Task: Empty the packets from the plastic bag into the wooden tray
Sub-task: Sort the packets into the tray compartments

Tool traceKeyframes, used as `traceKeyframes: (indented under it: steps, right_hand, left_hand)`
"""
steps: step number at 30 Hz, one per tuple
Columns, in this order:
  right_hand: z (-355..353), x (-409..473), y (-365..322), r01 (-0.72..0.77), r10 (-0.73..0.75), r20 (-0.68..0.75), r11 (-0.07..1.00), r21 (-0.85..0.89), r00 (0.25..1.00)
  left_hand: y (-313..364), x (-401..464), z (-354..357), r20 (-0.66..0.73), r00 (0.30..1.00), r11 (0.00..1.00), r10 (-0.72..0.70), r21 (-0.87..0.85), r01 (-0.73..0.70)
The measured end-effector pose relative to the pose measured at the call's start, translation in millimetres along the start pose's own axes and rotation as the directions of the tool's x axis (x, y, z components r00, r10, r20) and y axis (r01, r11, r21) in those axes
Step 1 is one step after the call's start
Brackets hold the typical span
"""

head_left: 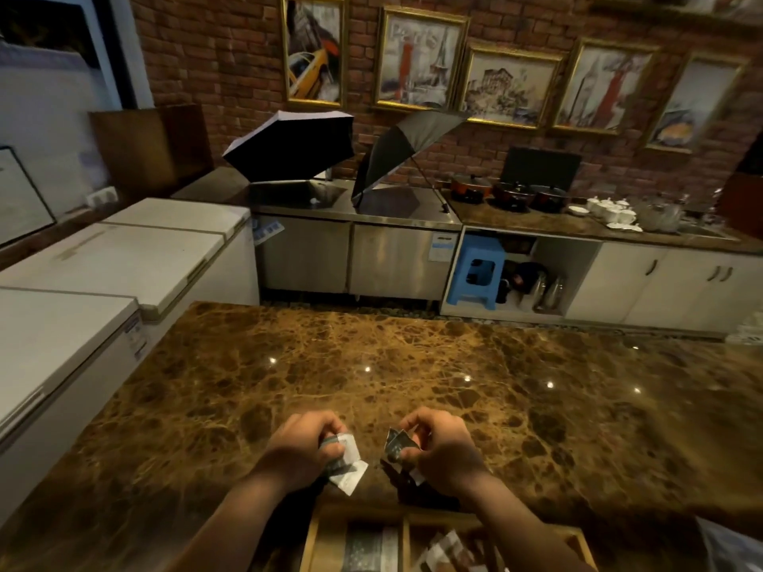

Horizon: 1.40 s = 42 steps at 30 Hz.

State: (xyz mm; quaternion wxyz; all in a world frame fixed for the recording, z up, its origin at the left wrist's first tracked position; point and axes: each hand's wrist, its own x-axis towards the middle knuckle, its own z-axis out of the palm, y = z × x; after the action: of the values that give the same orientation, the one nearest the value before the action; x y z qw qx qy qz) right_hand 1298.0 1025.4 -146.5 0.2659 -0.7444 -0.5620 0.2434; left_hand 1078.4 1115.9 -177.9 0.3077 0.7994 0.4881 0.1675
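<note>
Both forearms reach forward side by side. The left hand (303,445) and right hand (444,445) hover apart, fingers curled inward, each grip pinched closed.

Low centre of the frame, your left hand (303,445) and right hand (444,447) hold packets (349,460) side by side above the counter (413,365); the wooden tray (406,538) lies at the bottom edge, nearer you, packets inside its compartments
</note>
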Motion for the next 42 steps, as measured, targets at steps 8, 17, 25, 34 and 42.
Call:
traceKeyframes:
  steps: [8, 17, 25, 34, 42]
  right_hand:
    - [-25.4, -14.4, 26.0, -0.005, 0.004, -0.02, 0.996, -0.087, 1.0]
    - [-33.7, -22.2, 32.6, 0.025, -0.029, -0.058, 0.998, -0.066, 0.998]
    - [-39.7, -29.9, 25.9, 0.011, -0.016, -0.035, 0.991, -0.131, 0.999]
    - [-44.7, -32.5, 32.6, 0.02, -0.026, -0.035, 0.988, -0.153, 0.999]
    - [-40.6, -25.6, 42.7, 0.093, -0.101, -0.05, 0.986, -0.136, 0.994]
  left_hand:
    - [-1.0, 5.2, 20.6, 0.087, 0.987, 0.912, 0.132, 0.38, -0.155]
    - [7.8, -8.5, 15.0, 0.034, 0.998, 0.962, -0.045, 0.272, 0.034]
    - [10.0, -14.1, 13.3, 0.015, 0.994, 0.962, -0.109, 0.254, 0.102]
    - [22.6, 1.8, 14.7, 0.041, 0.993, 0.99, -0.111, 0.094, 0.107]
    - [26.7, -5.3, 11.9, 0.063, 0.998, 0.956, -0.011, 0.295, -0.008]
